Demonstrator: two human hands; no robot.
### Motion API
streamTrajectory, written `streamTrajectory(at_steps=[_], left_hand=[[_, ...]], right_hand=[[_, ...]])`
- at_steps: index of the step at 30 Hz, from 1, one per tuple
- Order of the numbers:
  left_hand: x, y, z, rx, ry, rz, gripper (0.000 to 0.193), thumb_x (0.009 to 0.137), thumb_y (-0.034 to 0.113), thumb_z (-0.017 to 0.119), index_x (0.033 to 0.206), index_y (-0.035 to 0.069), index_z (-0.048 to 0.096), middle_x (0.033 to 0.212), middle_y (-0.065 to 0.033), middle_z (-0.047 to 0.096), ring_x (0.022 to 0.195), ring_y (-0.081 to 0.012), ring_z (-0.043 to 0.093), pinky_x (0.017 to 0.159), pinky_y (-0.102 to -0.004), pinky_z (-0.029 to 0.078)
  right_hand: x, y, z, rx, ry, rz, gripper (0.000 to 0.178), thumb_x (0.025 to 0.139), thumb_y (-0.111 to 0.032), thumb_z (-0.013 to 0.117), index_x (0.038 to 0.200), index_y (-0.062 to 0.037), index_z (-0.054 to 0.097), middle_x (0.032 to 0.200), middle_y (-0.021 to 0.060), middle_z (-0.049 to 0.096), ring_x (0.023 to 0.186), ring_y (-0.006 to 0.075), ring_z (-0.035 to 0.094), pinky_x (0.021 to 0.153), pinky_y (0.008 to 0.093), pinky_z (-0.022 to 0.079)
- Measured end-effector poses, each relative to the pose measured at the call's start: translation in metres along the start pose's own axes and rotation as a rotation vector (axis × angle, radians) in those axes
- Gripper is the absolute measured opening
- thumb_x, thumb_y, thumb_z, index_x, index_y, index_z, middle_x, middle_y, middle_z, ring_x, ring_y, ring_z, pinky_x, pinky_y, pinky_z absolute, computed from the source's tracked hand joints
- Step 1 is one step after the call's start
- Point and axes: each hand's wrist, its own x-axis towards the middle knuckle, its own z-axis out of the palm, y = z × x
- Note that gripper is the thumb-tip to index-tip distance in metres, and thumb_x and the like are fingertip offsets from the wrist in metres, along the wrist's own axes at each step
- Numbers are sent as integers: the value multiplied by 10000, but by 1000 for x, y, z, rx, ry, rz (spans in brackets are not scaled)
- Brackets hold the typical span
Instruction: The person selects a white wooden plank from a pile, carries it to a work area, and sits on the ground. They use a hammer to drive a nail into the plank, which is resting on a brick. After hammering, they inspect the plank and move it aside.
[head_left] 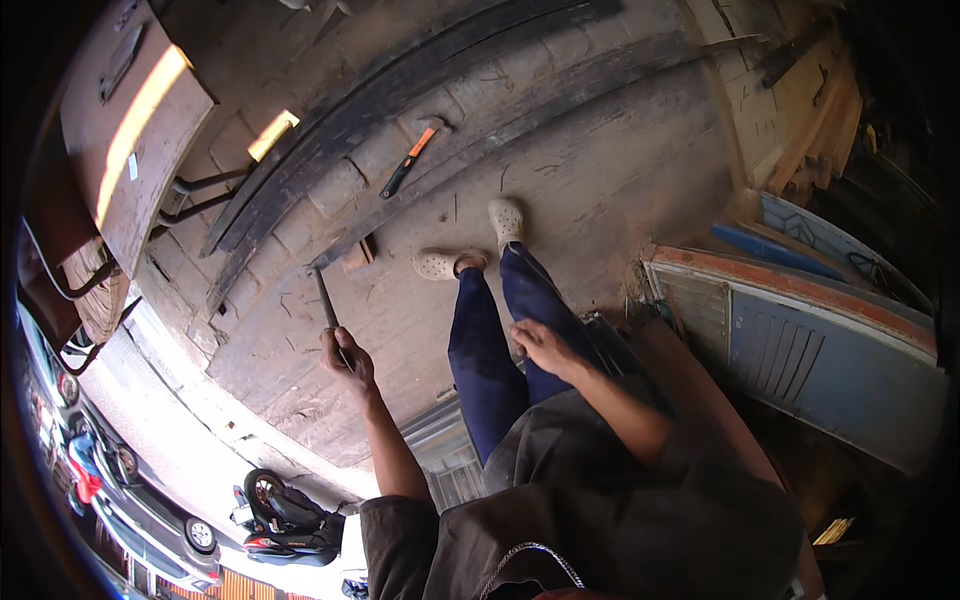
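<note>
My left hand (347,356) is closed around a slim dark metal bar (326,300), perhaps a pry bar or chisel. The bar's far end reaches the near edge of a long dark wooden beam (420,190) on the ground; whether it touches is unclear. Over my right thigh hangs my right hand (541,348), its fingers loosely curled and nothing visible in them. A hammer (410,160) with an orange and black handle lies across the timber beyond my feet. Close to the bar's end sits a small brown wood block (358,254).
My feet wear pale clogs (437,264). Leaning panels with a reddish frame (790,292) stand at right, near stacked boards (825,125). A table-like board (140,130) with metal legs is at upper left. A motorcycle (285,520) and a car (140,525) are outside, lower left. Bent nails litter the floor.
</note>
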Motion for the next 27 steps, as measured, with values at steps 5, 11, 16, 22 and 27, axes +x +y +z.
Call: streamTrajectory(at_steps=[5,11,16,22,27], left_hand=[[-9,15,62,52,-201,72,330,961,147,531,689,-14,440,631,-184,421,600,-350,426,568,-424,348],[-21,44,114,113,-327,245,394,962,145,564,638,-7,400,568,-163,371,524,-294,373,524,-416,321],[-8,18,66,141,-71,-76,517,1024,310,482,613,8,399,539,-56,327,542,-144,289,514,-361,265],[1,70,50,-155,22,71,575,1060,363,352,584,43,390,555,-18,366,532,-138,313,535,-325,237],[-44,145,97,-187,-357,154,542,1063,360,333,654,13,414,595,-17,375,562,-129,329,554,-315,272]], right_hand=[[-19,24,-17,98,-25,-1,348,1001,-350,540,1090,-18,600,838,30,587,714,105,578,659,266,490],[-22,60,-85,87,193,-30,368,995,-348,547,1048,8,619,742,6,577,655,87,532,624,259,455],[-42,77,-143,191,265,-113,342,992,-333,558,1053,-1,615,767,3,574,685,80,559,640,251,483],[-58,135,-177,164,345,79,335,973,-351,586,1053,-28,624,751,14,600,714,87,593,640,267,491],[-54,152,-168,47,345,-39,381,955,-383,596,1054,-17,628,859,127,693,839,261,679,763,376,514]])
